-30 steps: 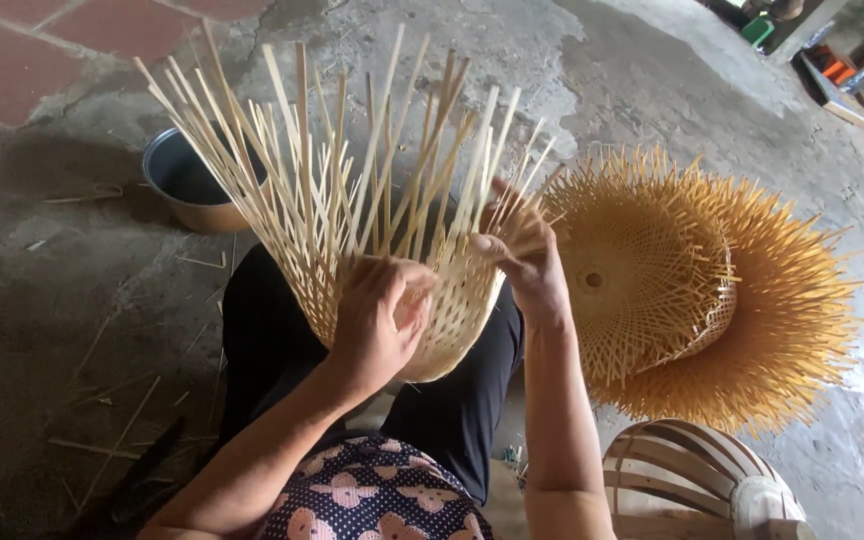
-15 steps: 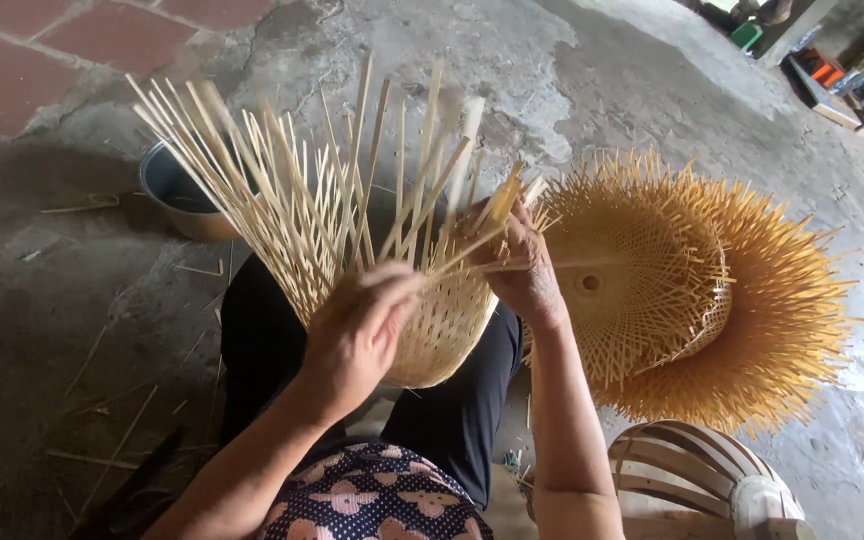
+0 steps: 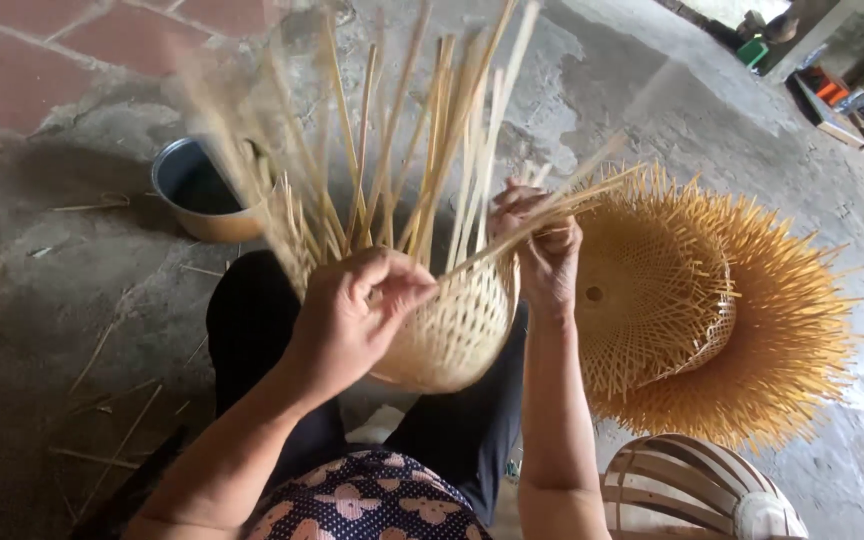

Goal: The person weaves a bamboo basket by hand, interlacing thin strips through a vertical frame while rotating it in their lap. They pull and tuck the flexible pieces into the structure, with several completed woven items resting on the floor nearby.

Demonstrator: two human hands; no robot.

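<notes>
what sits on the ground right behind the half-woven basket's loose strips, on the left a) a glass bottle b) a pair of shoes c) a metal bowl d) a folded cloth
c: a round metal bowl with a dark inside stands on the concrete beyond the upright strips of the half-woven basket.

I can't make out the motion-blurred strips (image 3: 227, 130) at left; the striped stool (image 3: 687, 490) is cut off below.
</notes>
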